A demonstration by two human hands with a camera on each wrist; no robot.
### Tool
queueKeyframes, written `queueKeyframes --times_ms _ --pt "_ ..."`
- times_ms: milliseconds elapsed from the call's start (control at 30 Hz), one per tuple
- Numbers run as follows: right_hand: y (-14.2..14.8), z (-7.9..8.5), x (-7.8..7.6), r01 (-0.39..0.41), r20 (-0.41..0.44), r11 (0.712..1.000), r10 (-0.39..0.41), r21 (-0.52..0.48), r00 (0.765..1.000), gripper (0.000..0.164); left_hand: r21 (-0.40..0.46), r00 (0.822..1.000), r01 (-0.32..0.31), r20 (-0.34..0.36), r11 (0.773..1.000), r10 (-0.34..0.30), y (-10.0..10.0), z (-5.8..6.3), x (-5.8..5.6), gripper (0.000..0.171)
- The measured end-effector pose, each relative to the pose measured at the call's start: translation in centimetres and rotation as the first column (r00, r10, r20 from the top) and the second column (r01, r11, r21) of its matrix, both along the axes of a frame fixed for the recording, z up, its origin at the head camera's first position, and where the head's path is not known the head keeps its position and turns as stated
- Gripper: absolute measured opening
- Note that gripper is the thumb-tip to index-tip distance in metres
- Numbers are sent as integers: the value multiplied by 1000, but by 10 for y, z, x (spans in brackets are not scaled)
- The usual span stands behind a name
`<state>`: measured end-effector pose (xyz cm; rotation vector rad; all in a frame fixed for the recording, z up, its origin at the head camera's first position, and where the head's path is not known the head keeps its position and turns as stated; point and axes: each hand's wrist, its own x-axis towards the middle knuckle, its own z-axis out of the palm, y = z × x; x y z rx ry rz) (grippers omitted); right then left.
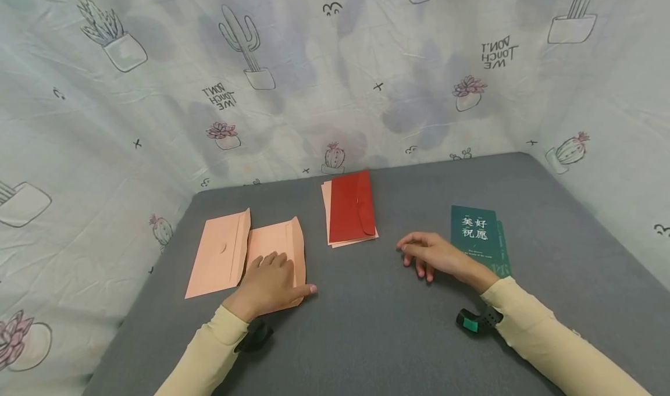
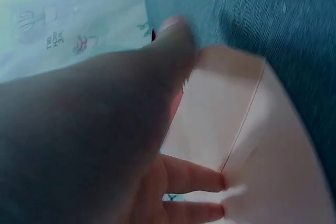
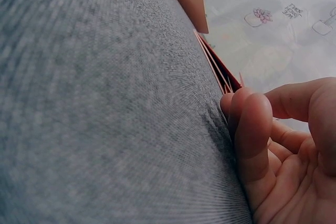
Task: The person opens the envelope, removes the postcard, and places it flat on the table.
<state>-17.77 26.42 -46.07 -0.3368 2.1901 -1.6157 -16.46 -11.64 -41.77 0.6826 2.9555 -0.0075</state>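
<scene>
My left hand (image 1: 267,285) lies on a pink envelope (image 1: 272,239) whose flap stands raised along its right side. In the left wrist view, the straight fingers (image 2: 194,178) rest against the envelope's paper and the thumb points away. A second pink envelope (image 1: 211,262), flap also lifted, lies just left of it and meets its edge. Over the table between the red envelope (image 1: 348,204) and the green cards (image 1: 460,213), my right hand (image 1: 439,253) hovers with loosely curled fingers and nothing in them, as the right wrist view also shows.
The red envelope tops a small pile with pink envelopes (image 1: 326,201) peeking out beneath, near the back of the grey table (image 1: 366,326). The green cards overlap beyond my right wrist. A cactus-printed curtain (image 1: 335,53) hangs around the back and sides.
</scene>
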Motion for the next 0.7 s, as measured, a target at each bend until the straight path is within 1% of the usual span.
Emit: queueKeyframes --times_ms 133,200,267,467,600,700 --pt "1 -1 -2 -5 -6 1000 5 0 1000 34 0 994 -73 78 997 73 6 -2 5 88" --pt "1 -2 -2 -9 -11 1000 9 -1 1000 34 3 989 -99 112 995 98 8 -1 5 95" --pt "1 -2 -2 -11 -14 1000 11 -3 1000 35 10 985 -108 138 994 106 10 -1 5 97" --pt "0 -3 -2 0 0 1000 0 0 1000 35 -5 986 -66 156 998 66 16 5 1 97" --pt "0 -3 -3 3 0 1000 -3 6 1000 35 -6 980 -60 188 998 60 18 11 0 94" --pt "0 -2 -3 4 -9 1000 -4 12 1000 34 -6 980 -60 192 998 60 19 14 -1 93"
